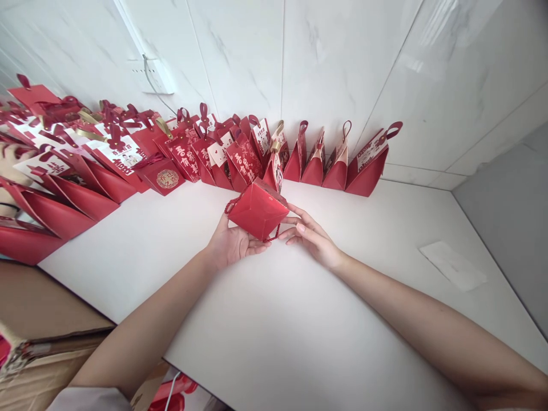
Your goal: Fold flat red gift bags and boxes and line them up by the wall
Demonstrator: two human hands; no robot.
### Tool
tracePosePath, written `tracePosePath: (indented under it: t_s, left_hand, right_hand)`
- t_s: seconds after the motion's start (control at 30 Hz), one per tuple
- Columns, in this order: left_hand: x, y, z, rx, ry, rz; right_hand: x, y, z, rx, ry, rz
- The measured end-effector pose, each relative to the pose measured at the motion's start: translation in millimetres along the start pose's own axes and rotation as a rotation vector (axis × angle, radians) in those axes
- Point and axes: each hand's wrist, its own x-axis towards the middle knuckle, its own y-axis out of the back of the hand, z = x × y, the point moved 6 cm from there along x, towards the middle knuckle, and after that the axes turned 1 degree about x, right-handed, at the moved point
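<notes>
A small red gift box (259,210) with twisted red cord handles is tilted so that its plain, creased base faces me. My left hand (229,242) holds it from the left and below, palm up, with the thumb up at the cord on its left side. At the right side of the box, my right hand (314,237) has its fingers stretched out, the tips at the box's edge and close to the hanging cord. Just behind the held box stand several red gift boxes (244,160) with ribbon loops and printed fronts.
More red boxes (103,188) crowd the left of the white table (291,331), and a short row (366,171) lines the tiled wall. Another person's hand (12,162) shows at far left. A white paper (452,265) lies right; a cardboard box (47,302) stands lower left.
</notes>
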Motion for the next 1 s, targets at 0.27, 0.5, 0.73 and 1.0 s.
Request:
tracePosePath:
  t_s: [0.27,0.5,0.73,1.0]
  left_hand:
    - [1.4,0.6,-0.8,0.111,0.020,0.012]
    - [-0.1,7.7,-0.6,0.099,-0.001,0.087]
    - [1.1,22.1,10.4,0.253,-0.188,0.316]
    - [0.0,-0.9,8.8,0.211,-0.240,0.083]
  right_hand:
    - [3.7,8.2,2.0,0.005,0.007,0.135]
    - [3.1,8.1,-3.1,-0.057,0.058,0.151]
    - [0.1,20.4,-16.7,-0.369,0.306,0.351]
    - [-19.8,-8.0,-39.6,-0.761,0.642,0.247]
